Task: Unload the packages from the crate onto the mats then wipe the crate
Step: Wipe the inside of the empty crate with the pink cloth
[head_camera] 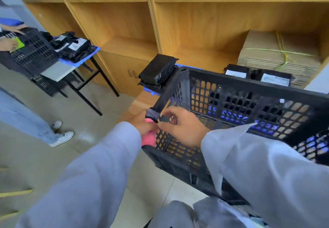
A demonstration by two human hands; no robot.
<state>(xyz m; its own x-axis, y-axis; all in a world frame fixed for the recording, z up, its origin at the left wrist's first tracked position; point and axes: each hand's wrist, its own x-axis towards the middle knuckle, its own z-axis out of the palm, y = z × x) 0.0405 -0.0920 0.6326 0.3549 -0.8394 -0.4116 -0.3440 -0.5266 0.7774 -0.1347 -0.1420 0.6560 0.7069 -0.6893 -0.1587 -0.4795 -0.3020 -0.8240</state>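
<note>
A black lattice crate [236,103] stands tilted in front of me, with nothing inside it. My left hand [142,122] grips a pink and grey cloth [149,138] against the crate's left end wall. My right hand [183,126] curls over that wall's rim and holds it beside the cloth. Black packages [157,70] are stacked on a blue mat [148,89] beyond the crate's far left corner. Two more black packages [275,79] with white labels lie behind the far rim.
A wooden shelf unit [153,19] fills the background, with bundled flat cardboard [277,51] at the right. At the left a table [57,71] carries another black crate [33,51], packages on a blue mat, and another person's hands. A person's legs [28,121] stand at far left.
</note>
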